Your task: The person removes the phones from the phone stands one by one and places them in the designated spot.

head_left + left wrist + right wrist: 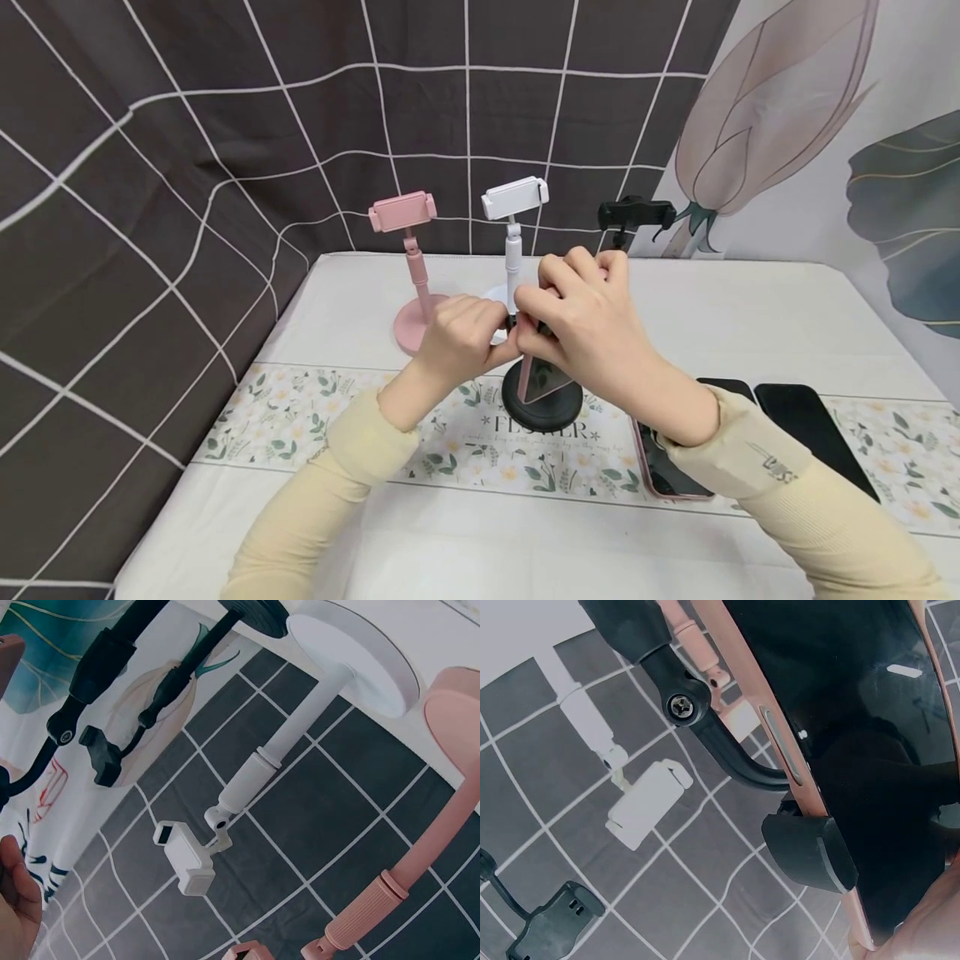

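A smartphone with a pink edge [543,382] is tilted above the round base of a black phone stand [517,408]. My right hand [588,321] grips the phone from above, its fingers curled over it. In the right wrist view, one black clamp end [806,851] overlaps the pink side of the phone [870,712]. My left hand [465,337] pinches at the stand's black holder beside the phone; its exact contact is partly hidden. The stand's black pole [105,664] shows in the left wrist view, with curled fingers [21,889] below it.
Behind the hands stand a pink phone stand [417,271], a white phone stand [513,250] and another black phone stand [636,214]. Two dark phones, one pink-edged [671,467] and one black [813,433], lie at the right, with another phone's top edge [727,387] showing.
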A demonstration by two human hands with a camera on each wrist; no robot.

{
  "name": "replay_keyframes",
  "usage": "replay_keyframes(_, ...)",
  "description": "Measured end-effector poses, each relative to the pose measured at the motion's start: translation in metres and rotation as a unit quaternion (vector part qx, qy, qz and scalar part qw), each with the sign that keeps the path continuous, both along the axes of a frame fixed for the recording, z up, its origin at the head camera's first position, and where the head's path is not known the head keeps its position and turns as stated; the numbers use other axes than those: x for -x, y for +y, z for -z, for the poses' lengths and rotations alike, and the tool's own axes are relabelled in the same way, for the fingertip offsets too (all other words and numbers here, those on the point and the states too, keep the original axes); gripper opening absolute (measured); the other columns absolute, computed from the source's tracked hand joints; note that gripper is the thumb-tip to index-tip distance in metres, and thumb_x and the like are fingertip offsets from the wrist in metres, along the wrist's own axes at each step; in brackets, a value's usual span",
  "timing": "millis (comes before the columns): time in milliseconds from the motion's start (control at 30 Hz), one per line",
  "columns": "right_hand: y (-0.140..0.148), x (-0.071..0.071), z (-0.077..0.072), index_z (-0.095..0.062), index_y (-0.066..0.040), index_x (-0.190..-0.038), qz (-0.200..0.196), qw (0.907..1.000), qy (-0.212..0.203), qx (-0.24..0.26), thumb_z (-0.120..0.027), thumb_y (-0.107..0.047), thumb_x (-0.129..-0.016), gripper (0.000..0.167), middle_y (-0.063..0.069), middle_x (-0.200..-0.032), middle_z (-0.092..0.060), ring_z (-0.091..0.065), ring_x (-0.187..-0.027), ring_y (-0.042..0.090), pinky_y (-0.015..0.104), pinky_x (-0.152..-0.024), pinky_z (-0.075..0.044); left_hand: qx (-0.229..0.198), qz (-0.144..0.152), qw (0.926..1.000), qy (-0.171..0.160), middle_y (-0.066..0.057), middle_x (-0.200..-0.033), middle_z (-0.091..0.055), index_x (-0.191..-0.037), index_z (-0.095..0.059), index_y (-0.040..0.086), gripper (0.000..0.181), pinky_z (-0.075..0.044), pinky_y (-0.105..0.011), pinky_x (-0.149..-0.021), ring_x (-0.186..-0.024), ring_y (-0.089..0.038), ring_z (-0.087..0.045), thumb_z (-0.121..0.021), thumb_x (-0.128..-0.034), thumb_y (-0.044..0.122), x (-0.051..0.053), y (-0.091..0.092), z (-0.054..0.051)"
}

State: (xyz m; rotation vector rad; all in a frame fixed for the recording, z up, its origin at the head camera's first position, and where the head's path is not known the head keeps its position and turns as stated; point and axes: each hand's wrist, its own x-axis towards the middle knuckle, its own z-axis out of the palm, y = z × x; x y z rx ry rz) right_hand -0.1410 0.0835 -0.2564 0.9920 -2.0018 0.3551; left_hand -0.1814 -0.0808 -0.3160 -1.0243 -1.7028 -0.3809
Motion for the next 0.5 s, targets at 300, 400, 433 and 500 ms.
replay_keyframes(300,0.0012,-0.0003,0.0007,-0.049,-0.011,-0.067,-0.005,0.9999,0.012,-0.006,-0.048,-0.006,-0.078,0.012,0.005,-0.068,-0.042,-0.036,-0.066,0.024,0.047,-0.069,-0.031,-0.022,0.013,0.9994,-0.023,0.002,-0.047,-0.045,-0.059,-0.046,0.008,0.034,-0.029,-0.022,-0.038,-0.038,-0.012,-0.037,-0.046,-0.0887,0.025,0.0027,0.0015,-0.0002)
replay_keyframes(400,0.0011,-0.0002,0.0007,-0.049,-0.011,-0.067,-0.01,0.9998,0.015,-0.01,-0.048,-0.006,-0.079,0.013,0.005,-0.068,-0.043,-0.037,-0.066,0.024,0.047,-0.069,-0.032,-0.031,0.026,0.9985,-0.038,0.002,-0.046,-0.044,-0.059,-0.045,0.008,0.031,-0.028,-0.023,-0.037,-0.038,-0.012,-0.036,-0.05,-0.0853,0.024,0.0049,0.0017,0.0006)
replay_keyframes(433,0.001,-0.0002,0.0006,-0.049,-0.011,-0.067,-0.011,0.9997,0.016,-0.011,-0.048,-0.006,-0.079,0.013,0.005,-0.068,-0.043,-0.037,-0.066,0.024,0.047,-0.07,-0.032,-0.034,0.03,0.9981,-0.042,0.002,-0.046,-0.043,-0.059,-0.046,0.008,0.03,-0.028,-0.023,-0.038,-0.038,-0.012,-0.036,-0.051,-0.0839,0.023,0.0057,0.002,0.0008)
replay_keyframes(500,0.0009,0.0001,0.0006,-0.049,-0.011,-0.068,-0.014,0.9997,0.017,-0.012,-0.049,-0.006,-0.079,0.012,0.005,-0.068,-0.043,-0.037,-0.065,0.024,0.047,-0.07,-0.032,-0.04,0.037,0.9973,-0.048,0.002,-0.045,-0.043,-0.058,-0.046,0.008,0.029,-0.028,-0.024,-0.038,-0.038,-0.012,-0.036,-0.052,-0.0832,0.023,0.0071,0.0028,0.0014)
